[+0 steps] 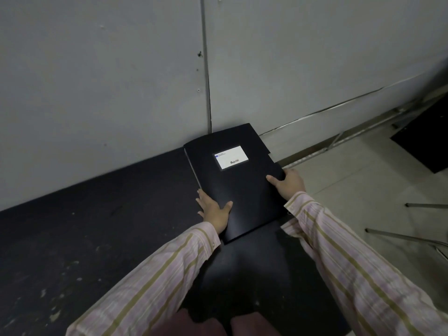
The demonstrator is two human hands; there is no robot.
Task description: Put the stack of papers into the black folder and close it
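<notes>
Black folder (240,185) closed, cover up, white label (230,157) visible, lying on dark table (97,226) near grey wall (121,81). Thin pale edge, probably papers, shows along folder's left side; I cannot confirm.

My left hand (214,210): open, fingers spread, palm flat against folder's left edge, thumb on cover.

My right hand (289,184): gripping folder's right edge, thumb on top, fingers hidden beneath.

Both striped sleeves (351,263) extended forward. Folder's right portion overhangs table edge above tiled floor (363,178).
</notes>
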